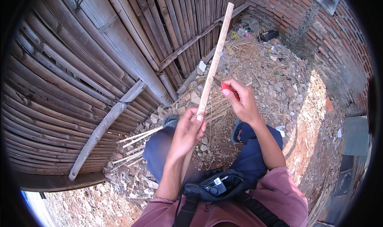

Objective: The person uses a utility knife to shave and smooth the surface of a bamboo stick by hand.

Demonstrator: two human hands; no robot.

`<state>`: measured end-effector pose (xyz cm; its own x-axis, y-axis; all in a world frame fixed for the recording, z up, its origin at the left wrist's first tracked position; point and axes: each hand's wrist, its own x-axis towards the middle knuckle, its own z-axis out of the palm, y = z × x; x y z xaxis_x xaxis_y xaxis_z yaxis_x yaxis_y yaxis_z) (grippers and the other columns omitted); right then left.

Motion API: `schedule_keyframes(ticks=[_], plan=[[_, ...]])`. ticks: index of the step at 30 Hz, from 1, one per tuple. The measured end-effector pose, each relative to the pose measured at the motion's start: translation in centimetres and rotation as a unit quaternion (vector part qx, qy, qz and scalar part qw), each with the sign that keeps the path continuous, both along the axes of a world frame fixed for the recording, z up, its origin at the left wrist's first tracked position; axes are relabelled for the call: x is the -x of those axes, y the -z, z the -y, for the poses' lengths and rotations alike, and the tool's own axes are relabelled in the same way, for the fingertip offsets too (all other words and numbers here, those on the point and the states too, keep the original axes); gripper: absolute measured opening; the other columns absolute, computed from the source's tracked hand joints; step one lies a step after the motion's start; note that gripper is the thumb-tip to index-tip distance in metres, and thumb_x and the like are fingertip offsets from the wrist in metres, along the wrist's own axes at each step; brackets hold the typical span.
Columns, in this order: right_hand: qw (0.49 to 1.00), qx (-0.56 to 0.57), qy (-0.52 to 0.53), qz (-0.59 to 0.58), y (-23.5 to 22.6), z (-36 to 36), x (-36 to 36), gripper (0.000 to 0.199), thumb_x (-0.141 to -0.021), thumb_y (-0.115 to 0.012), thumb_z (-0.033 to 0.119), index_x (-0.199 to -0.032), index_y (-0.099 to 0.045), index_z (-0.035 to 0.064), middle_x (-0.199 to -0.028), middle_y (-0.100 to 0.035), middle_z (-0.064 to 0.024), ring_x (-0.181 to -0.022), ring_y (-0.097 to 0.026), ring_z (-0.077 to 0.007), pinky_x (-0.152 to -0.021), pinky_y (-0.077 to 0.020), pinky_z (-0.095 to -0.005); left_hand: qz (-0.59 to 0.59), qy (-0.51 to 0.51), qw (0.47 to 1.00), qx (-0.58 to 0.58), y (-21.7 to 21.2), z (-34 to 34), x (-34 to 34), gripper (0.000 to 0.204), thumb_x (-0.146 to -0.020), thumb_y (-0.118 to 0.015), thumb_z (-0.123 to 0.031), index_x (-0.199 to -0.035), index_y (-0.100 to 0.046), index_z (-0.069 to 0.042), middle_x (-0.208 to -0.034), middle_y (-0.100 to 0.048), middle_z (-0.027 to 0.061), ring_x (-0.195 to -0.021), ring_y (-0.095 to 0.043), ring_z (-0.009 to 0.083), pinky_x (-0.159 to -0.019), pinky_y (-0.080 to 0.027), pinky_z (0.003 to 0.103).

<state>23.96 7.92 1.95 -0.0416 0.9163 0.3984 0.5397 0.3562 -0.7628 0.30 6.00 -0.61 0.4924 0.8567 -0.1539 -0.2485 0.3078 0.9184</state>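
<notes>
Head view: stick (215,55) in left hand (189,131).

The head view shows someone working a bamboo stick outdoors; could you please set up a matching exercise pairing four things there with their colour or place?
Things:
1. bamboo stick
2. knife handle
3. pouch
4. brick wall

Descriptions:
A. black, at the person's waist
B. red, in the right hand
C. pale, gripped low by the left hand
D. upper right, behind the rubble

Pairs: 1-C, 2-B, 3-A, 4-D
</notes>
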Motion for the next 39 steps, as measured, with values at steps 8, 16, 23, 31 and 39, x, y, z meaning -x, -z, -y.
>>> schedule_keyframes(ticks=[8, 16, 23, 31, 39], plan=[[0.994, -0.020, -0.099, 0.043, 1.0, 1.1, 1.0, 0.026, -0.104, -0.071, 0.027, -0.111, -0.069, 0.0027, -0.090, -0.073, -0.0157, -0.079, -0.074, -0.0327, -0.071, -0.0560, -0.0402, 0.050, 0.033, 0.998, -0.019, 0.5, 0.0, 0.2, 0.020, -0.118, -0.050, -0.026, -0.124, -0.047, -0.007, -0.081, -0.053, -0.0005, -0.060, -0.041, 0.0068, -0.054, -0.039, 0.022], [0.985, -0.049, -0.133, 0.094, 1.4, 1.3, 1.1, 0.023, -0.099, -0.076, 0.028, -0.108, -0.073, 0.0069, -0.092, -0.077, -0.0127, -0.079, -0.077, -0.0316, -0.066, -0.0582, -0.0410, 0.048, 0.037, 0.995, -0.075, 0.3, 0.2, 0.4, 0.034, -0.107, -0.069, -0.011, -0.129, -0.044, -0.009, -0.085, -0.045, -0.0045, -0.076, -0.048, 0.0042, -0.065, -0.043, 0.022], [0.980, -0.059, -0.151, 0.119, 1.7, 1.3, 1.3, 0.022, -0.095, -0.078, 0.027, -0.105, -0.073, 0.0083, -0.087, -0.076, -0.0118, -0.074, -0.076, -0.0324, -0.062, -0.0567, -0.0424, -0.009, 0.016, 0.996, -0.084, 0.6, 0.6, -0.3, 0.052, -0.099, -0.079, -0.003, -0.135, -0.042, -0.006, -0.095, -0.054, -0.0033, -0.081, -0.049, 0.0042, -0.071, -0.045, 0.021], [0.976, -0.094, -0.131, 0.143, 1.8, 1.4, 1.8, 0.018, -0.094, -0.077, 0.024, -0.102, -0.071, 0.0091, -0.082, -0.073, -0.0111, -0.068, -0.072, -0.0342, -0.059, -0.0544, -0.0445, -0.159, -0.053, 0.969, -0.182, 1.2, 0.5, -0.9, 0.028, -0.109, -0.069, -0.024, -0.120, -0.056, -0.002, -0.082, -0.065, 0.0053, -0.074, -0.058, 0.0102, -0.065, -0.047, 0.031], [0.977, -0.103, -0.094, 0.160, 1.8, 1.6, 2.2, 0.018, -0.091, -0.079, 0.025, -0.101, -0.074, 0.0111, -0.080, -0.074, -0.0088, -0.063, -0.071, -0.0312, -0.054, -0.0528, -0.0417, -0.204, -0.076, 0.955, -0.204, 0.4, 0.6, -1.2, 0.031, -0.111, -0.066, -0.029, -0.117, -0.056, -0.001, -0.071, -0.059, 0.0034, -0.064, -0.055, 0.0121, -0.059, -0.046, 0.034]])
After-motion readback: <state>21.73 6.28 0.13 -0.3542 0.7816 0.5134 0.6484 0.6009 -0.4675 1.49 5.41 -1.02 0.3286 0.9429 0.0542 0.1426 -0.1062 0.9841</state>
